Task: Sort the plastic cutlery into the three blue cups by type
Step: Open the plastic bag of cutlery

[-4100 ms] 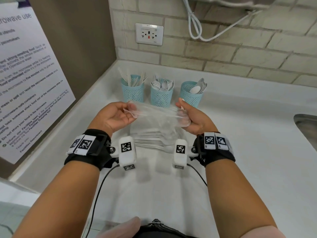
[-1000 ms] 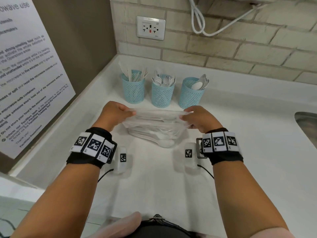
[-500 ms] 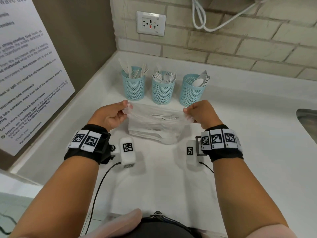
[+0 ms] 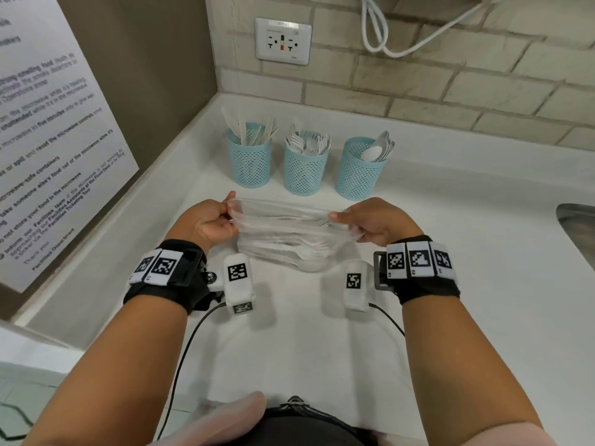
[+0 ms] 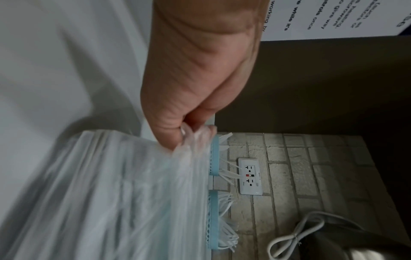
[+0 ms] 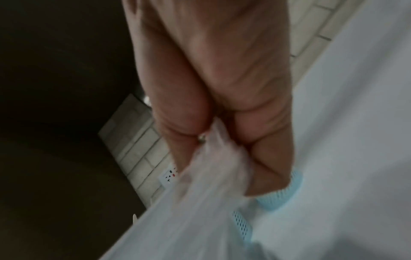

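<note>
A clear plastic bag [image 4: 283, 233] of white plastic cutlery hangs stretched between my hands just above the white counter [image 4: 450, 252]. My left hand [image 4: 214, 220] pinches the bag's left top edge [image 5: 191, 140]. My right hand [image 4: 370, 222] grips its right top edge [image 6: 213, 158]. Behind the bag stand three blue mesh cups in a row: the left cup [image 4: 249, 159] holds knives, the middle cup [image 4: 305, 167] forks, the right cup [image 4: 360, 170] spoons. Forks and spoons show faintly through the bag.
A brick wall with a white outlet [image 4: 283, 41] and a looped white cable [image 4: 386, 37] rises behind the cups. A wall with a printed notice [image 4: 48, 140] closes the left side. A metal sink edge [image 4: 576, 230] lies at the far right.
Both hands lifted the bag off the counter and pulled its top edge taut between them, then held it in nearly the same place over the last half second.
</note>
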